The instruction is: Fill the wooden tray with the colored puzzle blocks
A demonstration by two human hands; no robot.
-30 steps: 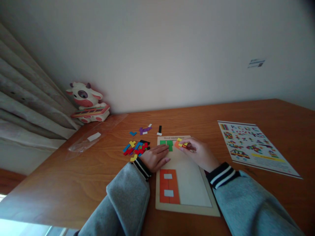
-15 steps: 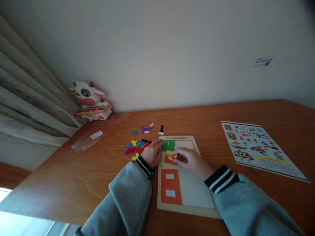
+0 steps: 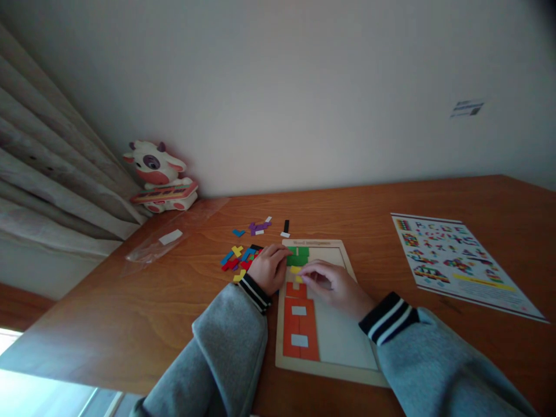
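OK, your right hand [image 3: 333,285] is at the yellow piece [image 3: 296,270] on the board [image 3: 341,330], between green blocks [image 3: 298,260] and orange blocks [image 3: 307,325]; can't tell if pinching. Your left hand [image 3: 267,270], fingers bent, is at the board's left edge; can't tell its grip.

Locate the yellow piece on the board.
In the head view, the yellow piece is on the board, toward its left, between green pieces and orange pieces, by the right hand.

a pale wooden puzzle tray [image 3: 330,369] lies flat, its left side lined with flat green pieces [image 3: 303,260] at the far end, a yellow piece [image 3: 296,270] just nearer, and orange pieces [image 3: 309,324] framing two pale rectangles toward the near edge.
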